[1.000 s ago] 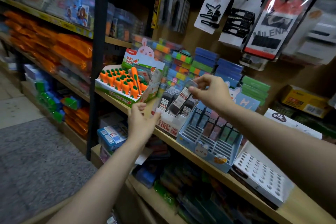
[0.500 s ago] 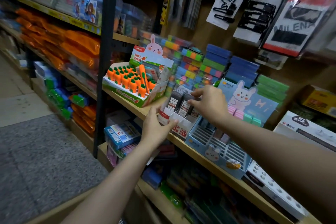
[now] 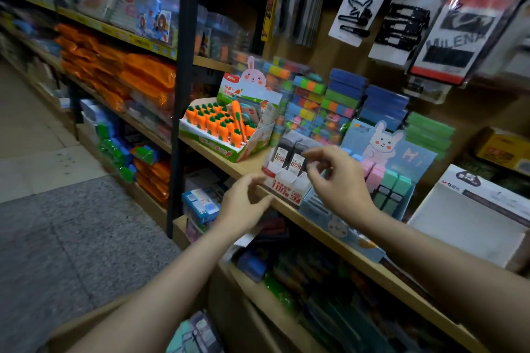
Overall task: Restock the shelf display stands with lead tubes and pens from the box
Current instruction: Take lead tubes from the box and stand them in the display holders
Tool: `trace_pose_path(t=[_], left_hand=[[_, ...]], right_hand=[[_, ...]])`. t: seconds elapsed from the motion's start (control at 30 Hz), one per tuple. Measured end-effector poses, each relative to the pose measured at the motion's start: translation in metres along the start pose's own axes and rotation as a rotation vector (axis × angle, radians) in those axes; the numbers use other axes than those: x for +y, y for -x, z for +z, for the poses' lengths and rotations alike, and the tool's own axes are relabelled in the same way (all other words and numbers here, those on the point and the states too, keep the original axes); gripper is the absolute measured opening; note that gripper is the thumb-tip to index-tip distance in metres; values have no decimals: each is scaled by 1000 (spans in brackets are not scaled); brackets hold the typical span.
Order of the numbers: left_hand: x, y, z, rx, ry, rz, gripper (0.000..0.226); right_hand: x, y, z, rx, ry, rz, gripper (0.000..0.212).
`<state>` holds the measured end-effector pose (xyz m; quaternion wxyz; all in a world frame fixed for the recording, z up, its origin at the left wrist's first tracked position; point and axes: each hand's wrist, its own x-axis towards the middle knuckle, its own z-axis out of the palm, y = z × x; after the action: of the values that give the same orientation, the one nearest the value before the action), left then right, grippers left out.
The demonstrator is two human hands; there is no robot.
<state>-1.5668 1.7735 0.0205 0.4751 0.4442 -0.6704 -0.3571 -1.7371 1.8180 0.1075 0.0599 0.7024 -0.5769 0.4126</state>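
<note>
Wooden shelf board (image 3: 286,208) runs from the left, far end, to the right, near end, its front edge bare between the stands. White empty cardboard tray (image 3: 470,226) sits at right; blue rabbit-printed display stand (image 3: 384,157) at centre; green-and-white carton of orange carrot-shaped items (image 3: 229,135) at left, a strip of bare board between it and the small stand. White-and-red tiered cardboard stand (image 3: 282,183) sits at the shelf's front edge, holding dark lead tubes (image 3: 289,152) upright in its rear tiers. Left hand (image 3: 243,206) hovers just before the stand's near left corner, fingers loosely curled, empty. Right hand (image 3: 341,180) hangs just right of the tubes, fingers spread, holding nothing.
</note>
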Motion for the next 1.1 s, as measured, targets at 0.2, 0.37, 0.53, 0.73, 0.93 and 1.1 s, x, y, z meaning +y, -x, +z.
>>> trace_pose_path(t=[0.2,0.37,0.53,0.73,0.93,1.1], left_hand=[[-51,61,-58,-158,-151,-176,17],[-131,145,-90,-197,-384,-503,18],[-198,217,-64,-239,-473,-745,30],[-257,242,-15,-3,-503,-938,31],[-289,219,4,225,-385,-990,51],[-300,208,13,332,-473,-950,52]], right_hand=[[-6,107,44,-630,7,-256,18],[2,180,124,-833,-74,-7,24],[7,231,204,-957,-126,339,32],[24,269,271,-1015,-119,565,42],[40,279,315,-984,-26,514,43],[35,281,341,-960,137,374,45]])
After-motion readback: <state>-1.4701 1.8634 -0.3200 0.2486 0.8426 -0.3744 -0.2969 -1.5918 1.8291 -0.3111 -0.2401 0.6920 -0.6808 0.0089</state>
